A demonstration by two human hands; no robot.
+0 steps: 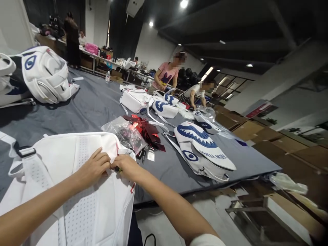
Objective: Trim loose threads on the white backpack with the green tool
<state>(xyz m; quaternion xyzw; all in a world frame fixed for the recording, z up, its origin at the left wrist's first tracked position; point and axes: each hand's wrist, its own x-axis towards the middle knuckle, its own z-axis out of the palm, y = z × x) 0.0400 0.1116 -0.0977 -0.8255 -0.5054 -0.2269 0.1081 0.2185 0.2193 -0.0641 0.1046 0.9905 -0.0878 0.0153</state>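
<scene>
A white backpack (105,205) lies in front of me with its back panel and perforated straps facing up. My left hand (94,167) rests on it, fingers curled closed on the fabric near the right edge. Right beside it, my right hand (126,166) is closed at the same spot, by a red-edged seam. Under its fingers shows a small black and yellow-green object (118,169), mostly hidden, whose kind I cannot make out. The left strap carries a dark buckle (26,151).
Beyond the backpack lie a clear plastic bag (125,133), red shiny strips (145,128) and small scissors (144,157). White-and-blue bags (202,143) stand on the grey-covered table (97,102); another white backpack (48,75) is at left. Co-workers (166,73) stand across the table. Cardboard boxes (271,150) fill the right.
</scene>
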